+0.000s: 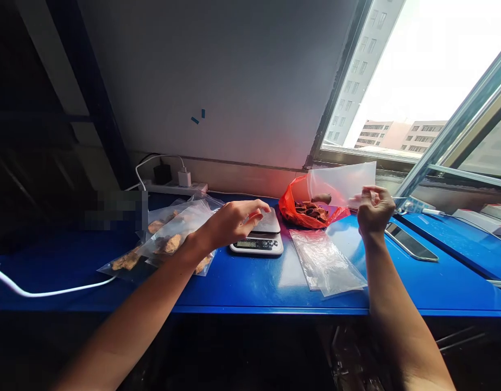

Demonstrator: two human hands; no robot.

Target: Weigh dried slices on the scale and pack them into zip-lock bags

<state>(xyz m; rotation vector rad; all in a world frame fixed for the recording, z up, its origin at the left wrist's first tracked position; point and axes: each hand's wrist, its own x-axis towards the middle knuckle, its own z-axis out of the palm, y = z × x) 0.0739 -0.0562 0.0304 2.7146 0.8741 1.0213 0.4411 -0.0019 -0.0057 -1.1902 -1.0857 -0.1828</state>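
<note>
My right hand (375,210) pinches one edge of a clear plastic bag (343,182), which is raised in front of the window sill and looks flat. Behind and below that bag lies an open red plastic bag (290,203) with dark brown dried pieces (311,210) in it. My left hand (238,220) is over a white kitchen scale (277,247), its curved fingers and thumb apart with nothing seen between them. The hand partly covers the scale's platform (270,222); whether it touches is unclear. In front of the red bag lie flat clear bags (327,260).
Filled clear bags (171,244) with light brown chunks are heaped left of the scale. A phone (413,243) lies on the blue table (250,288) at the right. At the back, a power strip (172,188) holds plugs; a white cable (50,293) crosses the left side.
</note>
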